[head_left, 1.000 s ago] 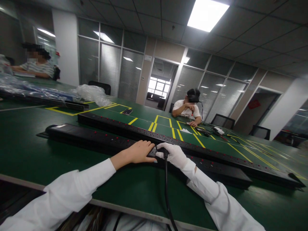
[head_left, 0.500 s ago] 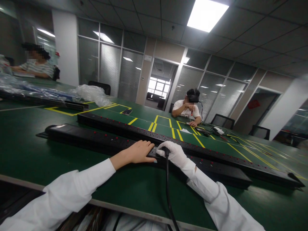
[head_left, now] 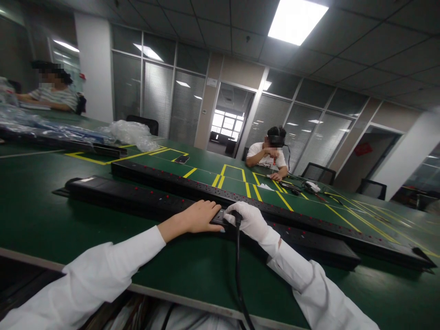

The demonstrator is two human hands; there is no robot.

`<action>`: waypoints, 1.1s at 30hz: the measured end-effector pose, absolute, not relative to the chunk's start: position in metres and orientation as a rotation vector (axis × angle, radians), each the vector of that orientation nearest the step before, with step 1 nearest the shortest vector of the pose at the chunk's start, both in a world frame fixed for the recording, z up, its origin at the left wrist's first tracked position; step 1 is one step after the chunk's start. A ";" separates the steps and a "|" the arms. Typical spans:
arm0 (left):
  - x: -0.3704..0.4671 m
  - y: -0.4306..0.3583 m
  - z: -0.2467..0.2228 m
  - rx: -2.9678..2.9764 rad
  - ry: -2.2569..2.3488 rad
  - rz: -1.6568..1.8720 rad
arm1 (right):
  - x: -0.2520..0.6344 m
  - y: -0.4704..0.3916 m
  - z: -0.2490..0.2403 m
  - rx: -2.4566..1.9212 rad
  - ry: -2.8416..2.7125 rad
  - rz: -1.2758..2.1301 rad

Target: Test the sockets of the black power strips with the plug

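Observation:
A long black power strip (head_left: 123,195) with a row of red dots lies across the near part of the table. My bare left hand (head_left: 195,217) rests over its middle, fingers across the top and thumb along the near side, gripping it. In a white glove, my right hand (head_left: 250,220) is closed around a black plug (head_left: 237,217) at the strip, just right of my left hand. From the plug a thick black cable (head_left: 238,270) hangs over the table's near edge. The plug's front end is hidden, so I cannot tell how far it sits in a socket.
Behind lies a second, longer black power strip (head_left: 154,175). Clear plastic wrapping (head_left: 132,134) is at the left, and a phone (head_left: 182,159) lies beyond the strips. One person (head_left: 266,155) sits across the green table (head_left: 178,275), another (head_left: 55,96) at far left.

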State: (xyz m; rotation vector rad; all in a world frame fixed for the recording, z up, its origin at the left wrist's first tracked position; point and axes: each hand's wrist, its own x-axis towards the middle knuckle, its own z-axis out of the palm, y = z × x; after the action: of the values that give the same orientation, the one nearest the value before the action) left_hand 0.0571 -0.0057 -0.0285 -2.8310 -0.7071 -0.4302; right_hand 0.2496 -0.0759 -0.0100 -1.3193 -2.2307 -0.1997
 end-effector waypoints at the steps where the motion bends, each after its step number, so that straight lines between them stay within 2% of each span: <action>1: 0.057 -0.006 -0.029 -2.828 -0.703 -0.432 | 0.250 -0.076 -0.010 -1.321 -2.235 -0.202; 33: 0.057 -0.005 -0.028 -2.817 -0.695 -0.416 | 0.251 -0.078 -0.012 -1.263 -2.224 -0.184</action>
State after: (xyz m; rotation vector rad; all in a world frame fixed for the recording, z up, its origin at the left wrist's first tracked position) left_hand 0.0569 -0.0054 -0.0285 -2.8167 -0.6955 -0.4163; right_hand 0.2509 -0.0781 -0.0124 -1.2629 -2.2236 -0.1843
